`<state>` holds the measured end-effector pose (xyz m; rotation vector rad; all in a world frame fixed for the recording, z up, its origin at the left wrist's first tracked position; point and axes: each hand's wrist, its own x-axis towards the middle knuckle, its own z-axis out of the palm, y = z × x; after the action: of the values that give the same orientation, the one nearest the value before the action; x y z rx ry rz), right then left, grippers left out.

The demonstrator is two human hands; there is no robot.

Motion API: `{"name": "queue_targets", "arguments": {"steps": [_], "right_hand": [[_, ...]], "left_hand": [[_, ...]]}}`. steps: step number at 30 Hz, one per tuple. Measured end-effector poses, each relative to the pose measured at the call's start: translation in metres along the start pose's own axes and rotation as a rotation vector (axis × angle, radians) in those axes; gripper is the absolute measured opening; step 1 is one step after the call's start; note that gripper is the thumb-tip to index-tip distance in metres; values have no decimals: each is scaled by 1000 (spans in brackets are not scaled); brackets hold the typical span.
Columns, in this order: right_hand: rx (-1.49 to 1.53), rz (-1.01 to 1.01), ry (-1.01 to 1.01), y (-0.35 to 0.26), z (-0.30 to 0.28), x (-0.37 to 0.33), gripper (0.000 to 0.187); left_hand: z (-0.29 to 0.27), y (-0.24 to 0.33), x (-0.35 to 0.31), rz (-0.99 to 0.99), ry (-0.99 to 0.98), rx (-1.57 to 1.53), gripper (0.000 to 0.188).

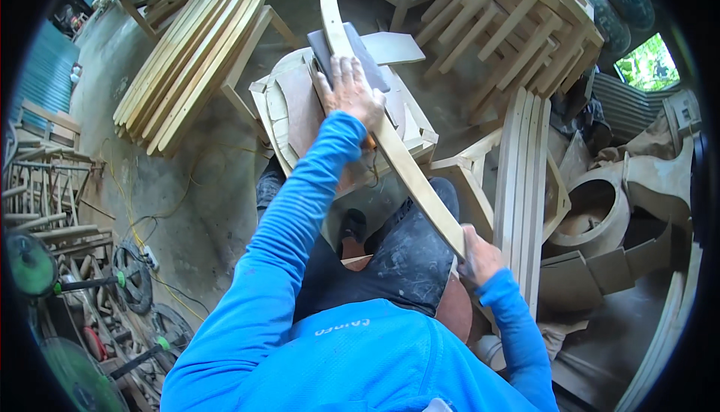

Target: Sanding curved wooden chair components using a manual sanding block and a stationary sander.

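A long, slightly curved wooden slat [420, 179] runs slantwise across my lap, from the far middle down to the near right. My right hand [481, 254] is wrapped round its near end. Farther up, my left hand [351, 95] is laid over the slat with its fingers bent across it. A dark grey flat sheet or pad [367, 59] shows on both sides of the slat just beyond my left fingers; its exact kind I cannot make out. Under them is a low wooden work stand [281, 115] with a padded-looking top.
Curved slats [199, 55] lean stacked at the far left. Chair-like wooden frames [517, 29] are piled at the far right. Straight boards [523, 187] stand beside my right arm, near a round wooden form [596, 206]. A yellow cord [129, 194] crosses the floor at left.
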<state>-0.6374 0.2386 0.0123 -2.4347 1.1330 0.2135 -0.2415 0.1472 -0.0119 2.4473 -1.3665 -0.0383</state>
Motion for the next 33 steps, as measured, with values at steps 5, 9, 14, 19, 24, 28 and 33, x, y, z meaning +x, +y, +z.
{"name": "queue_targets", "arguments": {"steps": [5,9,14,19,24,28,33], "right_hand": [[115,46,-12,62,29,-82,57],[142,44,-89,96,27,-139,65],[189,64,-114,117,28,-164,64],[299,51,-136,76,-3,-82,59],[258,-39,19,38,-11,-38,52],[261,34,-13,51,18,-88,45],[252,64,-70,90,46,-138,45]], "left_hand": [[-5,-31,44,33,-20,65,90],[5,-15,19,64,-45,84,89],[15,1,-10,87,15,69,87],[16,-36,80,126,79,-1,87],[5,-58,131,97,-14,67,84],[14,-49,68,143,36,31,86],[7,-12,4,128,8,7,85]]}}
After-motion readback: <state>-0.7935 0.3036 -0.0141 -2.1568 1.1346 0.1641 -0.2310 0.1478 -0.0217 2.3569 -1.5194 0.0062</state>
